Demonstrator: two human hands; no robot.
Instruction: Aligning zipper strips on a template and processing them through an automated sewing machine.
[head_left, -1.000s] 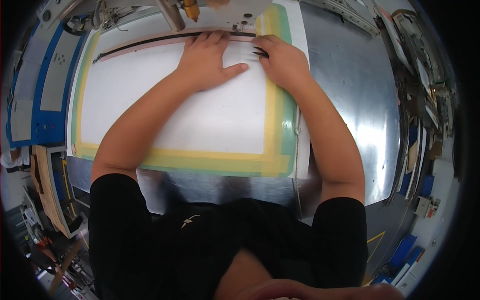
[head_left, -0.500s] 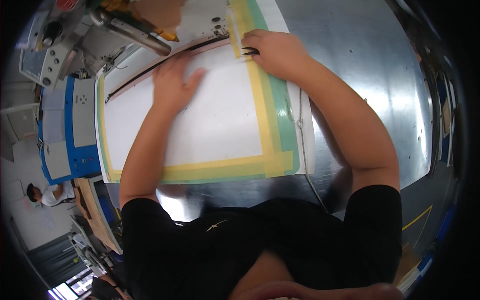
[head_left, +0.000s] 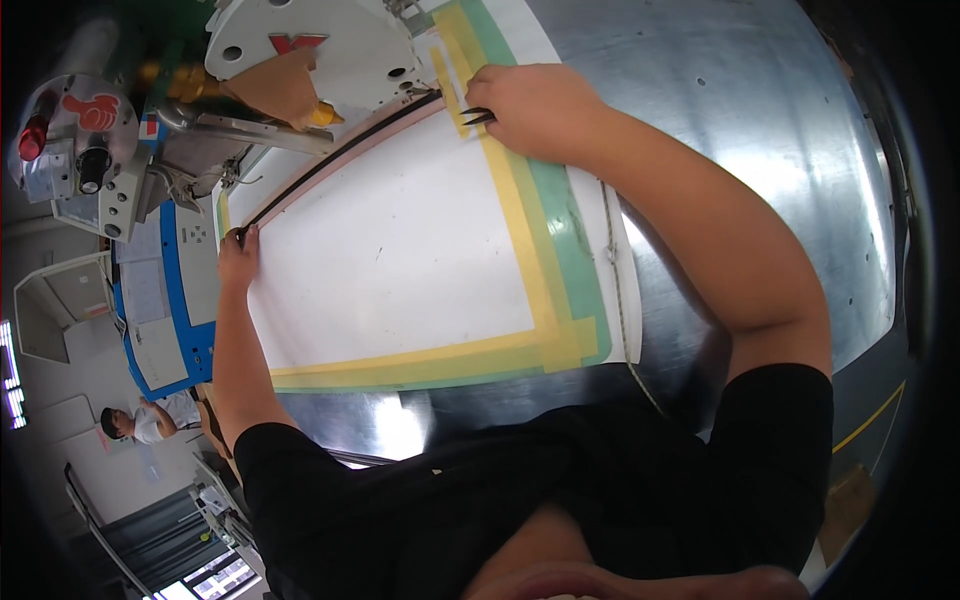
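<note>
A large white sheet (head_left: 400,260) edged with yellow and green tape lies on a shiny metal table (head_left: 720,110). A thin black strip (head_left: 340,155) runs along the sheet's far edge, beside a pink band. My left hand (head_left: 238,262) pinches the strip's left end at the sheet's far left corner. My right hand (head_left: 530,105) is closed on the strip's right end at the far right corner, over the yellow tape. The sheet's far edge lies under a white sewing machine head (head_left: 320,45).
A blue and white control box (head_left: 165,310) stands left of the sheet. Grey machine parts with a red knob (head_left: 75,150) sit at the far left. A person (head_left: 140,420) stands in the distance at lower left. Bare metal table extends to the right.
My left hand slid from the sheet's middle out to its far left corner and took the strip's end. The view has swung, so the sheet looks tilted.
</note>
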